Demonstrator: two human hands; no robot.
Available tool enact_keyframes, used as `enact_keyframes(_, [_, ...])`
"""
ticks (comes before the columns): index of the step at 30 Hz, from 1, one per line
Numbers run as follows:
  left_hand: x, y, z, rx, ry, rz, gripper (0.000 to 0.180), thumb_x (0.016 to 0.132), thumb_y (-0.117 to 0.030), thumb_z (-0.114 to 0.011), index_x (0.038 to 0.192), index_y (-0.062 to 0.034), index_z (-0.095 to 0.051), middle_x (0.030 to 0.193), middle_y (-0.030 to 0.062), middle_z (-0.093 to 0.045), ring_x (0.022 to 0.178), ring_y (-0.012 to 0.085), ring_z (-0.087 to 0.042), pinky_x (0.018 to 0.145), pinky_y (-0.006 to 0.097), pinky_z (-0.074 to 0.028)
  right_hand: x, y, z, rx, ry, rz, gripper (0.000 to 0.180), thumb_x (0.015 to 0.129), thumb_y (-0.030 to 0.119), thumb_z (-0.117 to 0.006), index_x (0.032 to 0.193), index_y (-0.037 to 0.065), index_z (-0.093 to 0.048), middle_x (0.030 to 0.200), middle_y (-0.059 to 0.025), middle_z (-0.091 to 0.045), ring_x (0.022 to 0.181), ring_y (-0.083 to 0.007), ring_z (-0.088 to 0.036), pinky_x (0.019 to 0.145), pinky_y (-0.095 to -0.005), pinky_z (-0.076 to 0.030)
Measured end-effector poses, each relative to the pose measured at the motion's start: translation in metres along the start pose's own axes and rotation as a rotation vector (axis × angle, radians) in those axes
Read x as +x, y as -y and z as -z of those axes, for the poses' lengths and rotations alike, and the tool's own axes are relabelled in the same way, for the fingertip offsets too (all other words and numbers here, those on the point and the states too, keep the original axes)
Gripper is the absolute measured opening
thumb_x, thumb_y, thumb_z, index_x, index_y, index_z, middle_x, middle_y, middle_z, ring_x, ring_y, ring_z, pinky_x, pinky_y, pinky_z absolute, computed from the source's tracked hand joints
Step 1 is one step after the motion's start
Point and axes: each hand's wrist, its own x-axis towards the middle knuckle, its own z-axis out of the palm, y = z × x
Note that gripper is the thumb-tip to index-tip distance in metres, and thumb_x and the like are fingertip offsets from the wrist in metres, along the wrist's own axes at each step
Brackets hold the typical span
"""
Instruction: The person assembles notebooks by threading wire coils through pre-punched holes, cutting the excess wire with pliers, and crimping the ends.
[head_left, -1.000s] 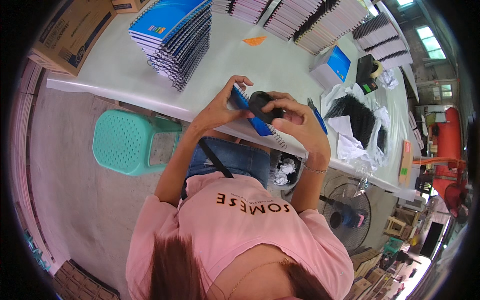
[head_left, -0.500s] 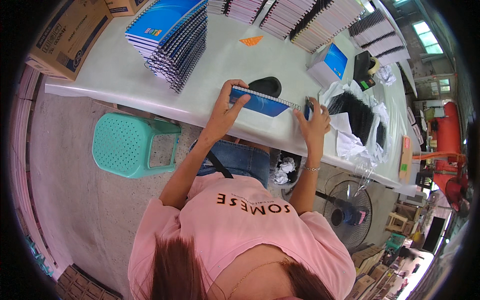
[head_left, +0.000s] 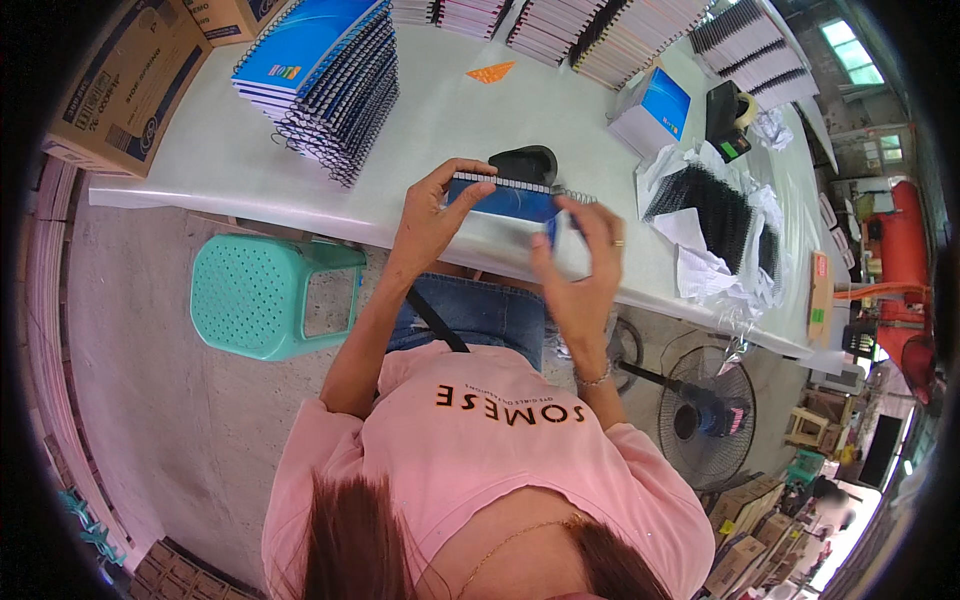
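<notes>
The blue notebook is in the left hand, coiled side away from the person, with the table reaching beyond it. The left fingers are closed in a pinch on the notebook's left end, thumb on the cover and the rest behind. The right hand is at the notebook's right end, fingers bent, thumb apart from them; a small blue thing shows in that gap, but blur hides whether it is gripped. Loose wire runs out past the notebook's right end.

The step in hand seems to be work on that wire. To do it well, keep the left pinch firm, hold the coiled side level, and work close to the last hole so the cover does not crease.

Counted: one held notebook, one loose wire end; beyond the notebook, one black oval thing and one orange piece; to its left, one stack of notebooks, too tight to count, two cardboard boxes and one green stool; to its right, one blue-topped block, one tape roll, and one pile of black coils, too dense to count
</notes>
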Motion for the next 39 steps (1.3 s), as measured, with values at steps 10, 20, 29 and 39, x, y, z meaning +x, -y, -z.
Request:
enact_keyframes(10, [-0.005,0.001,0.006,-0.066,0.040,0.058,0.036,0.085,0.012,-0.047,0.114,-0.0004,-0.067,0.106,0.0076,-0.069,0.101,0.0125,-0.064,0.084,0.024,-0.052,-0.020,0.001,-0.050,-0.014,0.123,0.121,0.044,0.073,0.013,-0.076,0.115,0.011,-0.067,0.112,-0.0178,-0.058,0.095,-0.0327,-0.062,0.080,-0.0393,-0.052])
enact_keyframes(20, [-0.020,-0.001,-0.005,0.167,-0.064,-0.066,0.040,0.086,0.012,-0.044,0.117,-0.0028,-0.065,0.098,0.0128,-0.072,0.099,0.0164,-0.069,0.079,0.026,-0.055,-0.002,-0.008,-0.029,1.694,0.597,-0.864,0.030,0.095,0.017,-0.059,0.120,0.003,-0.052,0.101,-0.0132,-0.061,0.077,-0.0248,-0.065,0.064,-0.0308,-0.055])
enact_keyframes(29, [-0.011,-0.080,0.008,0.217,-0.276,-0.017,0.022,0.088,-0.012,-0.069,0.110,-0.0074,-0.071,0.081,0.0006,-0.065,0.061,0.0061,-0.050,0.057,0.020,-0.044,0.040,-0.067,0.047,0.630,0.674,-0.449,0.031,0.089,0.014,-0.064,0.117,0.002,-0.056,0.102,-0.0068,-0.056,0.088,-0.0168,-0.062,0.083,-0.0286,-0.049])
enact_keyframes(39, [0.071,-0.218,0.151,0.489,-0.434,-0.484,0.031,0.093,-0.029,-0.054,0.108,-0.0075,-0.071,0.103,0.0093,-0.065,0.098,0.0187,-0.059,0.085,0.031,-0.046,0.067,-0.139,0.050,0.036,0.215,-0.145,0.024,0.088,0.014,-0.064,0.111,0.008,-0.066,0.107,-0.0101,-0.060,0.104,-0.0215,-0.054,0.093,-0.0338,-0.044])
